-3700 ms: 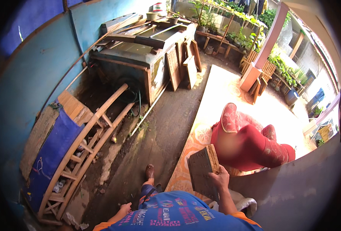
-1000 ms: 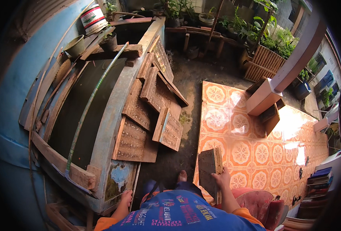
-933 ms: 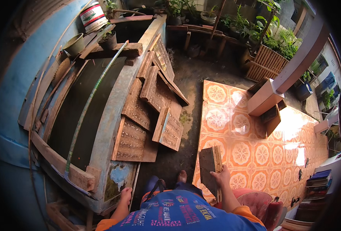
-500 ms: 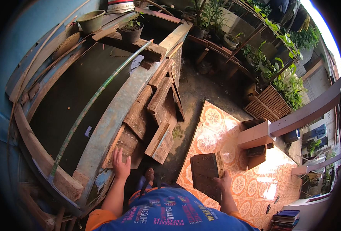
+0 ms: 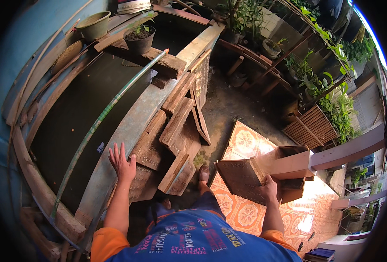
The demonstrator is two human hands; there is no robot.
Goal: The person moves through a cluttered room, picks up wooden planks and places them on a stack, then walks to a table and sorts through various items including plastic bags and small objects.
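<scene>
My right hand [image 5: 269, 188] grips the edge of a dark brown wooden panel [image 5: 239, 178] with a thicker rim along one side. The panel is tilted above the orange tiled floor. My left hand [image 5: 123, 167] is raised with its fingers spread and holds nothing visible. It is over the grey ledge [image 5: 134, 118] of the water tank; whether it touches the ledge I cannot tell. Several similar brown wooden pieces [image 5: 176, 131] lean against the tank's outer side, just right of my left hand.
Dark water [image 5: 88, 100] fills the tank at left, crossed by a green pole [image 5: 110, 107]. A potted plant [image 5: 139, 40] stands on a plank over it. At right, a pillar [image 5: 291, 165] rises beside more wooden pieces [image 5: 291, 192] on the tiles [image 5: 246, 214]. A slatted crate [image 5: 311, 126] stands beyond.
My right hand has carried the wooden panel forward and right, closer to the pillar. My left hand has moved forward and left, and its fingers have spread. One foot has stepped forward.
</scene>
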